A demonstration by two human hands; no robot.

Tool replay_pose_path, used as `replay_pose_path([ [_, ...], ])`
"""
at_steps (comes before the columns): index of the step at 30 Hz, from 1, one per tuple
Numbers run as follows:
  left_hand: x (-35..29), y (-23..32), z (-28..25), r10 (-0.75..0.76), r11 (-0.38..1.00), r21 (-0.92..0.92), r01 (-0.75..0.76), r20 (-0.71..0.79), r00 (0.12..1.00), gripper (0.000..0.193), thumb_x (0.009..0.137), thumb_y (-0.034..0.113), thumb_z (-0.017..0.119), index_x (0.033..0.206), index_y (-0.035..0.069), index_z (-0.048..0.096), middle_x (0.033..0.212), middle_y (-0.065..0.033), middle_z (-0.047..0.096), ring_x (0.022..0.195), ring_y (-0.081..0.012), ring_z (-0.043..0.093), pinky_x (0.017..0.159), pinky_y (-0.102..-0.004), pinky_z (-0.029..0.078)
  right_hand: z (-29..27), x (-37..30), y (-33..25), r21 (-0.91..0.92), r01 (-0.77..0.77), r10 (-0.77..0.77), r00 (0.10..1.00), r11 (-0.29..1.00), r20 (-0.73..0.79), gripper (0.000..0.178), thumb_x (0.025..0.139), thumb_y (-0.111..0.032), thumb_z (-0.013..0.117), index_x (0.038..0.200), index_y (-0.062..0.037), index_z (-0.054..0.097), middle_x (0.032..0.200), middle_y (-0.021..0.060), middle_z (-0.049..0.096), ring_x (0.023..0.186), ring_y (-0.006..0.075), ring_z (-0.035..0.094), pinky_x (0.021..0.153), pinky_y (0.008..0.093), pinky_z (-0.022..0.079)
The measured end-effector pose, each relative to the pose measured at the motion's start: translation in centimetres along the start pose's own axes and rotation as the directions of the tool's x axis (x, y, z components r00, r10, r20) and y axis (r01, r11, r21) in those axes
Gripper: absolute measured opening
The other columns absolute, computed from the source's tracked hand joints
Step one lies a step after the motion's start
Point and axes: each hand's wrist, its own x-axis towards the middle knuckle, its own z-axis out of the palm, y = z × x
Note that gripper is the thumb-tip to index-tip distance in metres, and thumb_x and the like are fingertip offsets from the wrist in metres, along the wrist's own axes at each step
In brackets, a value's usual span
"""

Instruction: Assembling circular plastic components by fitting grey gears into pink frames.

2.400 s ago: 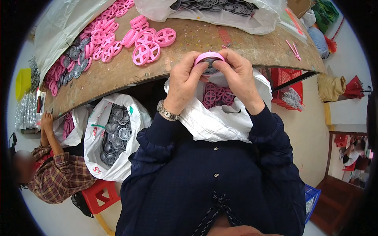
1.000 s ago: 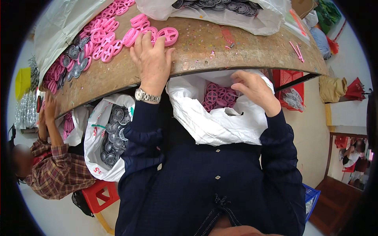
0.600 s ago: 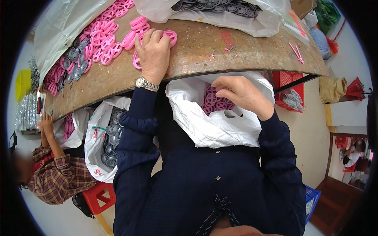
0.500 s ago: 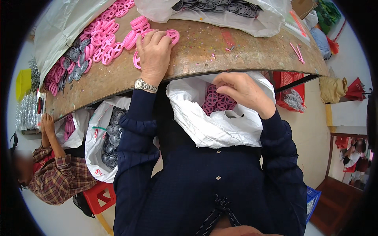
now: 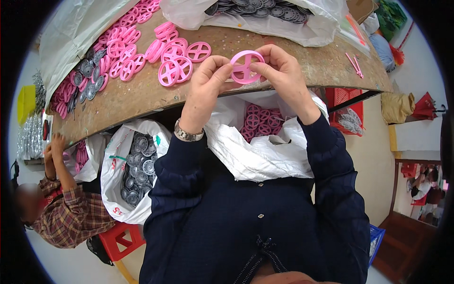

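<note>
Between my two hands is a pink plastic wheel ring (image 5: pixel 247 78) with crossed spokes, held near the table's front edge. My left hand (image 5: pixel 204 85) pinches its left rim between thumb and fingers. On the opposite rim, my right hand (image 5: pixel 283 73) is closed with thumb and fingertips. More pink rings (image 5: pixel 175 71) lie loose on the table to the left of my left hand. Below my hands, a white woven sack (image 5: pixel 246 158) in front of my lap gapes around many pink rings (image 5: pixel 259 122).
Grey wheel discs (image 5: pixel 97 71) lie mixed with pink rings on the wooden table (image 5: pixel 142 94). A white sack (image 5: pixel 111 182) at left holds grey discs; another sack (image 5: pixel 326 28) of them is at the back. A co-worker (image 5: pixel 71 208) sits at far left. Red crates (image 5: pixel 345 97) stand beneath the table's right.
My left hand has left the pile of rings and moved right, and my right hand has risen from the sack. Both now grip one pink ring together.
</note>
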Motion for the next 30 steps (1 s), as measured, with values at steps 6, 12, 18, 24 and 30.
replay_pose_path([
  [6,0.3,-1.4,0.3,0.1,0.912,0.401,-0.087,-0.013,0.995,0.019,0.101,0.013,0.055,0.115,0.0,0.055,0.101,-0.0065,0.065,0.085,-0.0148,0.068,0.074,-0.0275,0.059,-0.3,0.7,1.2,-0.038,-0.004,0.005,1.0,0.999,0.02,0.019,0.095,-0.013,0.063,0.11,-0.0011,0.062,0.094,0.0003,0.067,0.083,0.0056,0.062,0.068,0.0209,0.05],
  [12,0.9,-1.6,-1.0,0.086,0.972,0.23,-0.054,-0.134,0.987,0.018,0.101,0.013,0.055,0.113,0.0,0.057,0.095,-0.0065,0.066,0.073,-0.0119,0.067,0.062,-0.0231,0.057,-4.9,5.1,1.5,-0.549,0.054,-0.161,0.976,0.834,-0.147,0.026,0.094,-0.017,0.062,0.112,0.001,0.064,0.098,0.0088,0.069,0.087,0.0148,0.065,0.074,0.0285,0.052],
  [18,1.1,-2.3,-0.9,0.081,0.978,0.204,-0.051,-0.14,0.987,0.014,0.1,0.011,0.056,0.108,0.0,0.057,0.089,-0.0065,0.067,0.071,-0.0105,0.066,0.06,-0.022,0.056,-13.5,11.8,7.6,-0.939,0.007,-0.486,0.857,0.343,-0.172,0.035,0.089,-0.027,0.066,0.113,-0.002,0.067,0.101,0.0193,0.07,0.092,0.0378,0.066,0.08,0.0433,0.052],
  [24,0.6,-2.6,-1.4,0.122,0.957,0.28,-0.076,-0.15,0.981,0.015,0.099,0.007,0.056,0.109,-0.003,0.057,0.091,-0.006,0.066,0.073,-0.0088,0.064,0.06,-0.0216,0.054,-13.8,15.6,7.2,-0.916,-0.185,-0.228,0.933,0.356,-0.278,0.039,0.091,-0.037,0.063,0.115,-0.0067,0.066,0.111,0.0178,0.068,0.103,0.0348,0.064,0.088,0.0453,0.049],
  [30,1.1,-2.7,-0.8,0.108,0.966,0.25,-0.071,-0.138,0.984,0.015,0.099,0.007,0.055,0.11,-0.003,0.058,0.092,-0.0057,0.065,0.073,-0.0087,0.063,0.06,-0.0217,0.054,-20.1,22.6,4.5,-0.963,-0.049,-0.157,0.988,-0.266,-0.006,0.034,0.098,-0.031,0.048,0.121,-0.0092,0.061,0.118,0.0138,0.066,0.111,0.0355,0.061,0.095,0.0422,0.048],
])
